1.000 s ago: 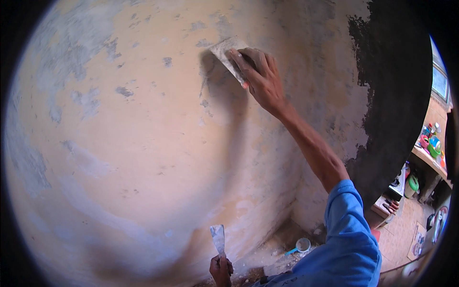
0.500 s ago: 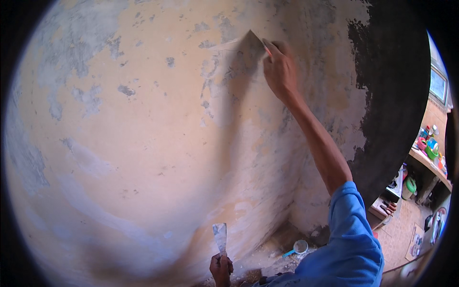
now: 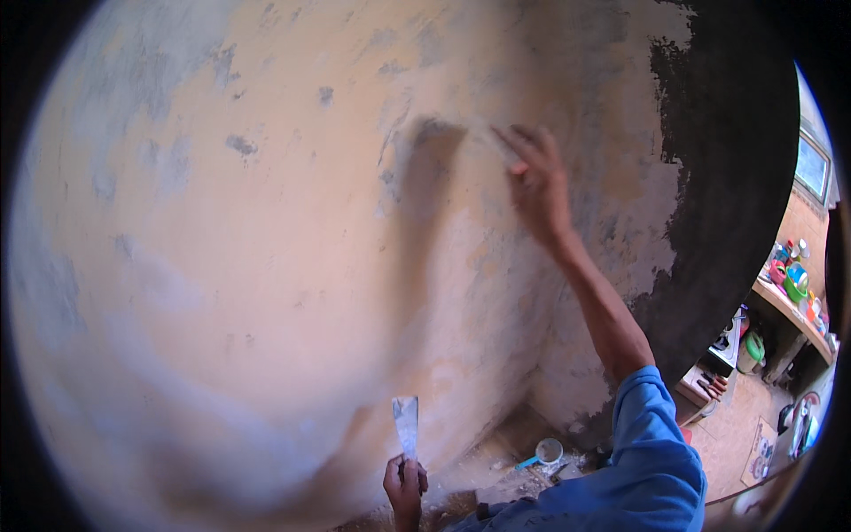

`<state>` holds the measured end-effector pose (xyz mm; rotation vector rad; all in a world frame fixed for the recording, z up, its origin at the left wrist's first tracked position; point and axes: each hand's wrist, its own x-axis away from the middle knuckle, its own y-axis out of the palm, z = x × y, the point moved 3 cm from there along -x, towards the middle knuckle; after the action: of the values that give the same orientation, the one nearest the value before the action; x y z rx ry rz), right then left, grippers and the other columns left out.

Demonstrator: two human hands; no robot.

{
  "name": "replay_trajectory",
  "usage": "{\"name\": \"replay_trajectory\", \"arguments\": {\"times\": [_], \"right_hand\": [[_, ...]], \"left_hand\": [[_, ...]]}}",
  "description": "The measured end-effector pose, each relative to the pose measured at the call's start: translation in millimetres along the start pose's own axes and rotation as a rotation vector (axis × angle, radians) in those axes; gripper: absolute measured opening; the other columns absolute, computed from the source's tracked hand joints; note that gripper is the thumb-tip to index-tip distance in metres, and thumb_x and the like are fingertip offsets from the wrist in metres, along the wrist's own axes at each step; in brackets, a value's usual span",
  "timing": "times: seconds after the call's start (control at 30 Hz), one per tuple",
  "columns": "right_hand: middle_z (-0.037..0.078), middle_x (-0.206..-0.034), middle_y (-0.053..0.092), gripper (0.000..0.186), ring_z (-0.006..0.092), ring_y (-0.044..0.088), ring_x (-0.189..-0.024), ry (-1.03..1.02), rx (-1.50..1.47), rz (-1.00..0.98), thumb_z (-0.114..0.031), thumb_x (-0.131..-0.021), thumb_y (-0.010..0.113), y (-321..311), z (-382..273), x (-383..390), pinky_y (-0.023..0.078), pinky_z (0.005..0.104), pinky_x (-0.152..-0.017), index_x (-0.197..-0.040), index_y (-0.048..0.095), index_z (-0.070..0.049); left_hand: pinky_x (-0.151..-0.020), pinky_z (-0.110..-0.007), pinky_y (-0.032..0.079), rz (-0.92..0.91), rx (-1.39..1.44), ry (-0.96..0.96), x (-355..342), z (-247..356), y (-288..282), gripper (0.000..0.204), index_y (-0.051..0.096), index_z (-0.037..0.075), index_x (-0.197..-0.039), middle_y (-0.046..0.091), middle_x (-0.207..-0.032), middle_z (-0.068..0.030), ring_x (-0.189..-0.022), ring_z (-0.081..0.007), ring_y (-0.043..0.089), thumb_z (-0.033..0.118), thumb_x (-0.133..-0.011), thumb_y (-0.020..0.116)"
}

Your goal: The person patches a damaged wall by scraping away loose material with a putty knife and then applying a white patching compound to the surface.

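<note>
In front of me stands a wall with a pale cream, patchy coat and grey spots. My right hand is raised at its upper middle, closed around a putty knife; motion smears the blade, so I cannot tell whether it touches the wall. Low in the middle, my left hand pinches a second putty knife by its lower end. That blade points up, whitish with smears, apart from the wall's upper area.
A white dipper with a turquoise handle lies on the littered floor by the wall's foot. Dark, ragged-edged wall spans the right. Beyond it are a shelf with colourful kitchenware, a green-lidded bucket and tiled floor.
My right hand has come down and slightly right along the wall with its putty knife. The left hand has risen a little, still holding its knife.
</note>
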<state>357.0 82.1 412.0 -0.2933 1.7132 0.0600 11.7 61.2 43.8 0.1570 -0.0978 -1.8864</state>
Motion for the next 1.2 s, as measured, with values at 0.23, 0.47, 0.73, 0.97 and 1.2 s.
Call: {"name": "replay_trajectory", "arguments": {"times": [0.23,0.47,0.73,0.97,1.2], "right_hand": [[0.004,-0.085,0.064,0.018,0.0118,0.059,-0.068,0.978,-0.854,-0.384,-0.014,-0.087,0.061,-24,-36,132,0.048,0.028,-0.06,-0.1,0.063,-0.001],[0.009,-0.087,0.066,0.013,0.0163,0.062,-0.07,1.451,-1.204,-0.282,-0.006,-0.089,0.058,-19,-80,192,0.05,0.0327,-0.059,-0.097,0.062,0.004],[0.005,-0.099,0.065,0.019,0.0143,0.061,-0.081,1.536,-1.603,-0.196,-0.009,-0.091,0.06,-21,-71,182,0.049,0.0325,-0.064,-0.109,0.06,-0.001],[0.005,-0.103,0.069,0.019,0.0145,0.063,-0.079,0.559,-0.574,0.041,-0.009,-0.092,0.066,-3,0,69,0.05,0.0315,-0.072,-0.109,0.07,-0.001],[0.01,-0.111,0.066,0.051,0.0264,0.061,-0.091,-0.342,0.131,0.263,0.005,-0.073,0.071,22,-7,-22,0.051,0.0376,-0.079,-0.122,0.067,-0.01]], "left_hand": [[-0.056,-0.024,0.041,-0.08,-0.034,0.25,-47,82,40,0.033,0.053,-0.004,-0.13,0.055,-0.079,-0.0025,-0.063,-0.0078,0.049,0.013,-0.102,0.051],[-0.061,-0.028,0.048,-0.081,-0.382,0.54,-62,102,51,0.037,0.054,0.001,-0.133,0.059,-0.082,-0.0058,-0.071,-0.0144,0.056,0.007,-0.097,0.058],[-0.059,-0.037,0.051,-0.048,-0.844,0.872,-62,118,31,0.041,0.062,0.005,-0.127,0.061,-0.083,-0.0124,-0.067,-0.026,0.061,0.0,-0.087,0.068],[-0.068,-0.032,0.05,0.036,-0.612,0.509,-39,66,-3,0.032,0.062,0.002,-0.126,0.061,-0.084,-0.0126,-0.072,-0.0198,0.06,0.009,-0.094,0.061],[-0.064,-0.026,0.045,-0.038,-0.481,0.271,-17,25,-26,0.035,0.06,-0.003,-0.124,0.058,-0.081,-0.0034,-0.069,-0.0107,0.053,0.015,-0.095,0.056]]}}
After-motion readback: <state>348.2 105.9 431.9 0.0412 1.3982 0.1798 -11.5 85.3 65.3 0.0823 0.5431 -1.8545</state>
